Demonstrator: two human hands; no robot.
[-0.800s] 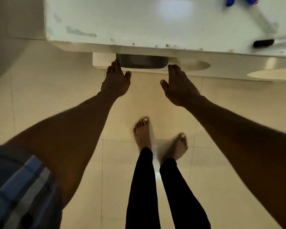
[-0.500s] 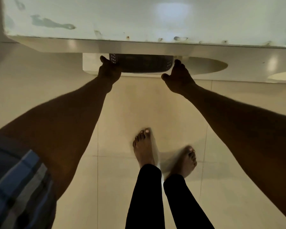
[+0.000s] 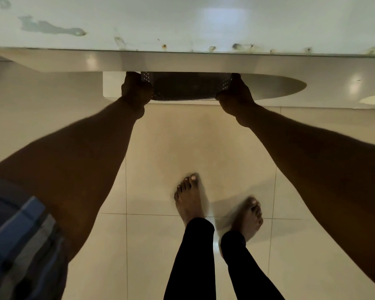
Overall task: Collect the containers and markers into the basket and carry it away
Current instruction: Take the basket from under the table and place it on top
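Basket (image 3: 186, 86), dark and perforated, was held under the table (image 3: 182, 24) edge, its upper part hidden by the tabletop. Its left side was gripped by the left hand (image 3: 135, 89) and its right by the right hand (image 3: 235, 94), fingertips concealed. Contents could not be seen.

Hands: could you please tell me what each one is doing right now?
Left hand: closed on the basket.
Right hand: closed on the basket's other end.

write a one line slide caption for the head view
Both hands, left hand and right hand, grip a dark perforated basket beneath the white table edge.
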